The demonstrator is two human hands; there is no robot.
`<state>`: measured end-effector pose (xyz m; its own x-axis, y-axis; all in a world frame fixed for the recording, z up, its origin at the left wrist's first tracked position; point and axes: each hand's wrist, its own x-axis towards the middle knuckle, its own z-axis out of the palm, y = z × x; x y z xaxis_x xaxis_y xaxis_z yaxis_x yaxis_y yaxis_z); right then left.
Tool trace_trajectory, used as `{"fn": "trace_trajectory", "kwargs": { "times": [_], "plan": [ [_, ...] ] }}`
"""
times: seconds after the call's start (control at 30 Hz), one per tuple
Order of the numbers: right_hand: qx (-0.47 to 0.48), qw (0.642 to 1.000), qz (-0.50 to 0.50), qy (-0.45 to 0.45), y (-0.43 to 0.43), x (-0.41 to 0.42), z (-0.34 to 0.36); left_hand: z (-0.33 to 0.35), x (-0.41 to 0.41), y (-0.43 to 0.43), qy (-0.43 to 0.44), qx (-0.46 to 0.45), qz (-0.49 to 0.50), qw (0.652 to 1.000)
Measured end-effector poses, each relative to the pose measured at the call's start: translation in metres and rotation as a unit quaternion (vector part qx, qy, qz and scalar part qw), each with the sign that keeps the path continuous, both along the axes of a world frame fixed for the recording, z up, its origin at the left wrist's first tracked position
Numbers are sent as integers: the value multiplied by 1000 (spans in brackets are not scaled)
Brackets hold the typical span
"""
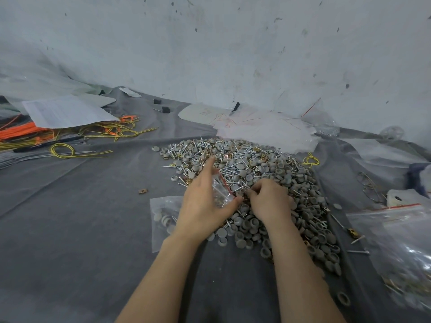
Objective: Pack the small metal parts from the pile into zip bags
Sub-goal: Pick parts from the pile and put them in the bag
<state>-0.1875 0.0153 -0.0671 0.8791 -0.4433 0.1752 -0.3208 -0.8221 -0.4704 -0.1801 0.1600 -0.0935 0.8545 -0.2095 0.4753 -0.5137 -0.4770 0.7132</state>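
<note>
A big pile of silver screws, grey round caps and small brass clips lies on the grey cloth at centre. My left hand holds a small clear zip bag with a red seal strip at the pile's near left edge; the bag has small parts inside. My right hand rests on the pile just right of the bag, fingers curled and pinching small parts at the bag's mouth. Exactly what it pinches is hidden by the fingers.
A filled zip bag of grey caps lies left of my left wrist. A large bag with parts sits at right. Empty zip bags are stacked behind the pile. Yellow and orange wires and papers lie far left. A loose brass clip sits on the cloth.
</note>
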Motion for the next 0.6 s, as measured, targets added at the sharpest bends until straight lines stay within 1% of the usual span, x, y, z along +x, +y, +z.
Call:
{"fn": "trace_trajectory", "kwargs": {
  "times": [0.17,0.27,0.33,0.37,0.43,0.53,0.6],
  "plan": [
    [100,992,-4,-79,-5,-1,3,-1,-1,0,7,2,0,1000],
    [187,968,21,-168,-4,0,5,-2,-1,0,3,9,2,1000],
    [240,949,59,-195,-1,-1,8,-2,-1,0,0,10,5,1000],
    [261,942,82,-194,1,-1,9,-2,-1,-1,-2,11,6,1000],
    [285,935,132,-164,5,-2,11,-2,-2,-1,-5,13,5,1000],
    [291,929,209,-92,12,-3,13,-1,-3,-1,-4,10,2,1000],
    [280,927,236,-84,14,-3,13,-1,-3,-1,-7,11,4,1000]
  ]
}}
